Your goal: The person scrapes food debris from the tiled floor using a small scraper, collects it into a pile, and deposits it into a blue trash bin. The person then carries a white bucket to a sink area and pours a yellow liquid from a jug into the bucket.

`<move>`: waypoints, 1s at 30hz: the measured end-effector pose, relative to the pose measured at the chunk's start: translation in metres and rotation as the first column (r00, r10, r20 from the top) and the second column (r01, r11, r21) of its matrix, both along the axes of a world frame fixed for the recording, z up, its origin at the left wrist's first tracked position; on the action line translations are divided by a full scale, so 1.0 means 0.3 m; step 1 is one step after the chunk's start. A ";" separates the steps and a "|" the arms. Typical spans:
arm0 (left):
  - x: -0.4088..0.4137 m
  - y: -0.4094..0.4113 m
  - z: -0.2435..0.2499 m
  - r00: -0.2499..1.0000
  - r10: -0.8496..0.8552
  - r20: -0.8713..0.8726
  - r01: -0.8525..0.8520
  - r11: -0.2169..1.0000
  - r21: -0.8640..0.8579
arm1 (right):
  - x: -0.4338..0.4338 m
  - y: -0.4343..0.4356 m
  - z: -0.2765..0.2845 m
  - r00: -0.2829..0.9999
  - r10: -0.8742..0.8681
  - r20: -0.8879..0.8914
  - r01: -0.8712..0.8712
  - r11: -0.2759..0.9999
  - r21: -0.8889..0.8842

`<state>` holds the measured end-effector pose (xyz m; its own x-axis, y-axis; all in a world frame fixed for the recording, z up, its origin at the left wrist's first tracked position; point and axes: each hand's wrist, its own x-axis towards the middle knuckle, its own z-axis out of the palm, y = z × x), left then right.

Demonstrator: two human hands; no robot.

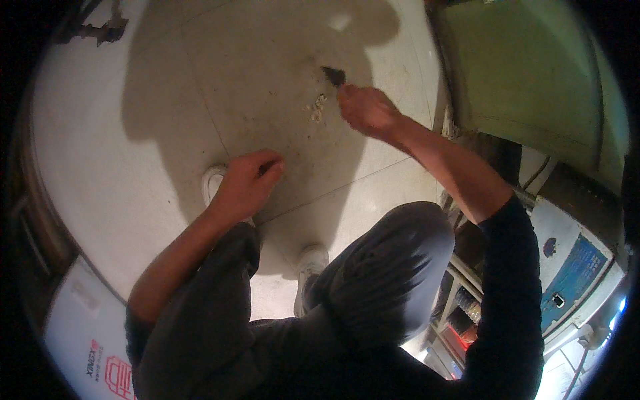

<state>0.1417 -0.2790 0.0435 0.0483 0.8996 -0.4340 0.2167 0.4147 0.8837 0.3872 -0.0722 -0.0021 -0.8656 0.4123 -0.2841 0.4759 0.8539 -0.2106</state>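
Note:
My right hand [367, 110] is closed on a small dark brush or scraper [334, 76]; which of the two I cannot tell. Its dark end points up and left, at or just over the pale tiled floor [295, 200]. Just below that end lies a small heap of pale debris [317, 108], with dark specks scattered around it. My left hand [252, 180] hangs by my left knee with its fingers curled; whether anything is inside them is not visible.
A green panel [525, 75] stands at the upper right. Below it are a white and blue machine housing [575, 280] and a shelf with small items [462, 310]. At the lower left is a white box [90, 325] with red print. A dark metal part [105, 32] shows at the upper left.

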 end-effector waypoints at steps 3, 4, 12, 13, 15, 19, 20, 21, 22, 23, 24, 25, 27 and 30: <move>0.016 0.021 -0.011 0.993 -0.059 -0.100 0.062 0.998 0.026 | -0.044 -0.126 0.051 0.997 0.083 0.010 -0.082 0.995 -0.048; 0.015 0.025 -0.016 0.991 -0.080 -0.110 0.084 0.996 0.033 | -0.061 -0.154 0.082 0.985 0.085 0.152 -0.083 0.996 -0.020; 0.094 0.156 -0.126 0.928 -0.229 -0.293 0.251 0.967 0.041 | -0.077 -0.056 0.082 0.991 0.025 0.134 -0.023 1.000 -0.014; 0.098 0.161 -0.125 0.933 -0.216 -0.287 0.241 0.969 0.057 | -0.090 -0.078 0.093 0.977 0.079 0.196 -0.067 0.995 -0.068; 0.109 0.159 -0.131 0.942 -0.186 -0.278 0.216 0.973 0.081 | -0.089 -0.106 0.133 0.970 0.011 0.245 0.025 0.990 -0.142; 0.109 0.141 -0.156 0.948 -0.177 -0.266 0.205 0.975 0.081 | -0.097 -0.035 0.156 0.977 -0.172 0.123 0.178 0.983 -0.046; 0.107 0.141 -0.161 0.946 -0.192 -0.262 0.218 0.973 0.074 | -0.093 -0.004 0.133 0.982 -0.164 0.094 0.161 0.986 0.046; 0.102 0.142 -0.169 0.937 -0.222 -0.271 0.245 0.968 0.053 | -0.091 -0.001 0.113 0.976 -0.169 0.136 0.169 0.986 0.018; 0.095 0.145 -0.177 0.926 -0.252 -0.280 0.272 0.962 0.032 | -0.094 -0.004 0.091 0.969 -0.173 0.178 0.178 0.984 -0.010; 0.094 0.147 -0.184 0.915 -0.282 -0.288 0.298 0.954 0.012 | -0.088 -0.012 0.073 0.960 -0.175 0.220 0.188 0.981 -0.038; 0.092 0.153 -0.189 0.920 -0.272 -0.281 0.290 0.957 0.023 | -0.069 -0.041 0.067 0.968 -0.150 0.203 0.164 0.985 -0.055; 0.081 0.149 -0.185 0.924 -0.256 -0.284 0.273 0.962 0.021 | -0.054 -0.096 0.068 0.978 -0.115 0.173 0.130 0.988 -0.082; 0.065 0.140 -0.184 0.923 -0.239 -0.303 0.245 0.969 -0.016 | -0.066 -0.119 0.075 0.987 -0.103 0.127 0.117 0.987 -0.110; 0.087 0.165 -0.180 0.909 -0.270 -0.319 0.258 0.963 -0.080 | -0.091 -0.061 0.134 0.982 -0.168 0.080 0.171 0.985 -0.030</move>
